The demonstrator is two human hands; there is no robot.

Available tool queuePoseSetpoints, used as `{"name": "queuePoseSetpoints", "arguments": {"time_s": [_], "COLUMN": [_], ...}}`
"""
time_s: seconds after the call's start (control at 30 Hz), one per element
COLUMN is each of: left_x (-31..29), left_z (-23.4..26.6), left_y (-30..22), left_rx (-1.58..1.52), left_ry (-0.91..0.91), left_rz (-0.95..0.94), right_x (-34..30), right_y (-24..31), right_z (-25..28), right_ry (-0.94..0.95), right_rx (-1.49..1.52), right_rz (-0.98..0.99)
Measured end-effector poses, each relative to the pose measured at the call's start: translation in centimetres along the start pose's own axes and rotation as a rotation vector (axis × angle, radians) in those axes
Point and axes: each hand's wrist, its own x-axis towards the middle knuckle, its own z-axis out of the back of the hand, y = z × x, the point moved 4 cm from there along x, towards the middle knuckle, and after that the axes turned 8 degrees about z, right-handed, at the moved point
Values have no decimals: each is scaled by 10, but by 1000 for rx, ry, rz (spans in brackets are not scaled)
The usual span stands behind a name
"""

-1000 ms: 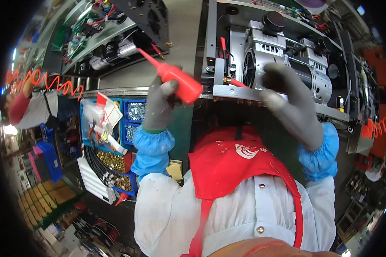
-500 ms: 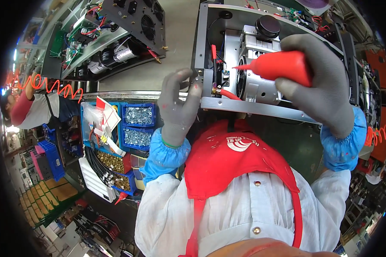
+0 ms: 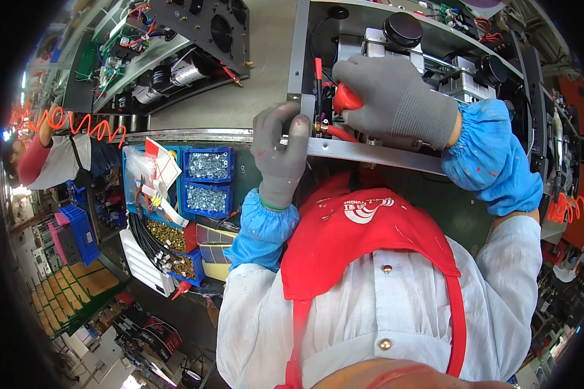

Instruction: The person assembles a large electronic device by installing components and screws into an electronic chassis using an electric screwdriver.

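My right hand (image 3: 399, 97), in a grey glove, is closed round a red squeeze bottle (image 3: 348, 99). Only a part of the bottle shows past the fingers, and its nozzle is hidden. This hand is over the inside of a grey metal chassis (image 3: 370, 150), by a red hose (image 3: 341, 133) and a brass fitting (image 3: 323, 126). At the chassis's front left corner is my left hand (image 3: 280, 146), gloved as well, its fingers bent in toward the thumb. What they hold, if anything, is too small to name. Inside the chassis a silver motor unit with a round black cap (image 3: 402, 30) shows.
A second open machine (image 3: 194, 65) with fans and wiring stands at the left on the bench (image 3: 263, 71). Blue bins (image 3: 207, 201) of small metal parts, brass fittings (image 3: 169, 236) and black cables (image 3: 146, 243) lie left of me. Another person (image 3: 61, 159) is at the far left, near an orange coiled hose (image 3: 78, 129).
My right hand has moved left with the red squeeze bottle and turned it, so the nozzle no longer shows. My left hand has shifted slightly right, staying by the chassis corner.
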Motion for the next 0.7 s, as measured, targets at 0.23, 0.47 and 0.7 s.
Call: {"name": "queuePoseSetpoints", "arguments": {"time_s": [0.23,0.47,0.7], "left_x": [-3,-3,-2], "left_z": [1,-1,-1], "left_y": [3,6,5], "left_rx": [-59,-92,-51], "left_ry": [-18,-11,-5], "left_rz": [43,64,54], "right_x": [4,10,14], "right_y": [0,7,11], "right_z": [-1,-6,-10], "right_ry": [38,120,134], "right_rx": [-26,-54,-74], "right_rz": [-20,12,44]}}
